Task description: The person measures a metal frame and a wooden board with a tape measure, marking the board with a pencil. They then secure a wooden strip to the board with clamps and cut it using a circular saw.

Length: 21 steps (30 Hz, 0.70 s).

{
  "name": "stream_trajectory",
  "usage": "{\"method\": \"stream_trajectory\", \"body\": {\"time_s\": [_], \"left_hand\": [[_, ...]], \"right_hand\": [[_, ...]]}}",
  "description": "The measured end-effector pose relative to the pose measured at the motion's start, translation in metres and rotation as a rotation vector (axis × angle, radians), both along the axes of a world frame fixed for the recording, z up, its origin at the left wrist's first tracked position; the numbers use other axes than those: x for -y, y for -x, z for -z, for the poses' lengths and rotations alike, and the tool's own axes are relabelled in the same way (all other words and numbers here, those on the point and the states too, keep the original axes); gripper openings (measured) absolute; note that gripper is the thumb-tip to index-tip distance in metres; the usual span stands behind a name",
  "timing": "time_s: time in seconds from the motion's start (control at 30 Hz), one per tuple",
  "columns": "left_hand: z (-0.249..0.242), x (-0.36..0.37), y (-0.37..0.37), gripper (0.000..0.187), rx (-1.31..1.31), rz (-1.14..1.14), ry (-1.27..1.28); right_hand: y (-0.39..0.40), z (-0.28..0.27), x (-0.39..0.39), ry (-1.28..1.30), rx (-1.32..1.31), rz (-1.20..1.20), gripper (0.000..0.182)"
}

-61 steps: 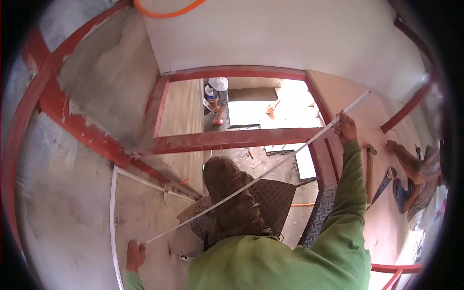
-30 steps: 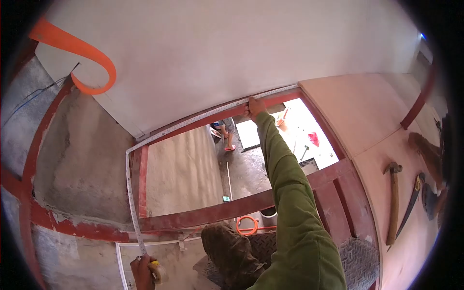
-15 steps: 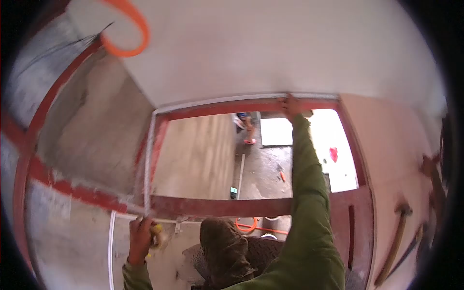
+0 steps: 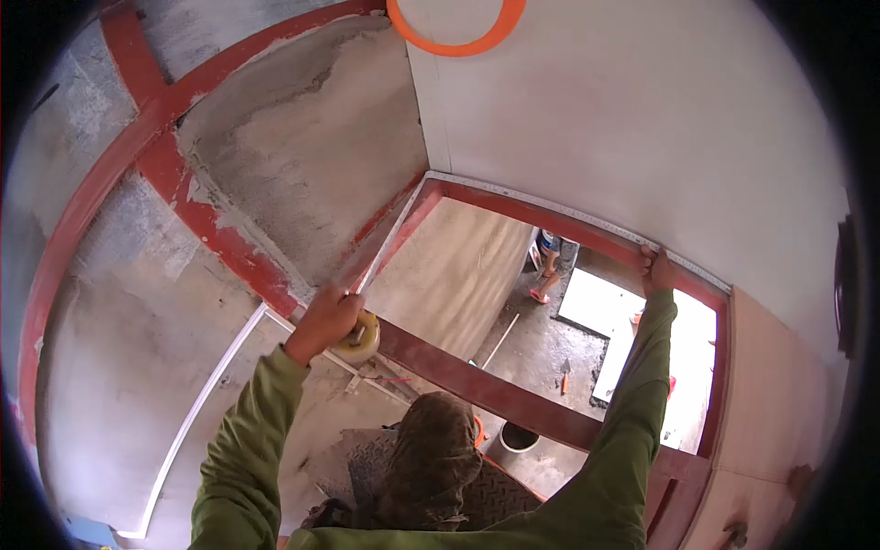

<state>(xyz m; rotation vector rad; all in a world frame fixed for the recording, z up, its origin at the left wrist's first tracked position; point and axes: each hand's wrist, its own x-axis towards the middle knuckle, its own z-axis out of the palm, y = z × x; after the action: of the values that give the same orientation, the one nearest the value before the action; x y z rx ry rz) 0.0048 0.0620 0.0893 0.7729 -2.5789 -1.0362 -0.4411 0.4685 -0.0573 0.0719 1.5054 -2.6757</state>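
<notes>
My left hand (image 4: 323, 321) grips a roll of tape (image 4: 358, 338) with a yellowish body, near the lower left corner of a red window frame (image 4: 495, 390). From the roll a pale strip of tape (image 4: 396, 234) stretches up to the frame's upper left corner. Along the frame's top edge runs a whitish strip with small marks (image 4: 550, 207). My right hand (image 4: 657, 270) has its fingers bent and pressed on this strip, toward its right end. What the fingertips pinch, if anything, is partly hidden.
Through the opening appear a person's legs (image 4: 550, 266), a trowel (image 4: 565, 376) and a dark bucket (image 4: 520, 436). An orange loop (image 4: 458, 46) hangs above. White strips (image 4: 197, 412) edge the wall at left. Brown fabric (image 4: 431, 467) shows below.
The view has tilted and shifted, so the frame slants down to the right. My left hand remains with the roll near the lower left corner; my right hand stays on the top strip.
</notes>
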Motion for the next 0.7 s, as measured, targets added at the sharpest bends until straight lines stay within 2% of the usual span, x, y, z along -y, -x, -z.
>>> {"method": "stream_trajectory", "body": {"time_s": [0.07,0.1,0.2,0.23,0.3,0.43,0.6,0.7], "left_hand": [[-0.006,0.010,0.010,0.035,0.067,-0.027,-0.090],[-0.010,0.012,0.015,0.035,0.081,-0.023,0.004],[-0.021,0.011,0.019,0.037,0.116,0.011,-0.008],[-0.020,0.012,0.019,0.037,0.122,0.012,-0.007],[-0.016,0.016,0.020,0.038,0.166,-0.022,0.157],[-0.014,0.017,0.021,0.040,0.181,-0.010,0.151],[0.010,0.029,0.026,0.038,0.083,0.030,0.288],[0.003,0.021,0.028,0.039,0.124,0.017,0.146]], "right_hand": [[-0.003,0.000,0.003,0.016,0.014,0.011,0.030],[-0.006,-0.001,0.003,0.004,0.002,0.008,0.031],[-0.010,-0.004,0.003,-0.012,-0.014,0.003,0.034],[-0.012,-0.005,0.003,-0.021,-0.019,-0.005,0.035],[-0.019,-0.014,0.006,-0.020,-0.014,0.002,0.035],[-0.015,-0.011,0.005,-0.007,-0.011,0.004,0.037],[-0.001,0.004,-0.002,0.013,-0.012,-0.026,0.036],[-0.002,0.005,-0.001,0.012,-0.014,-0.056,0.035]]}}
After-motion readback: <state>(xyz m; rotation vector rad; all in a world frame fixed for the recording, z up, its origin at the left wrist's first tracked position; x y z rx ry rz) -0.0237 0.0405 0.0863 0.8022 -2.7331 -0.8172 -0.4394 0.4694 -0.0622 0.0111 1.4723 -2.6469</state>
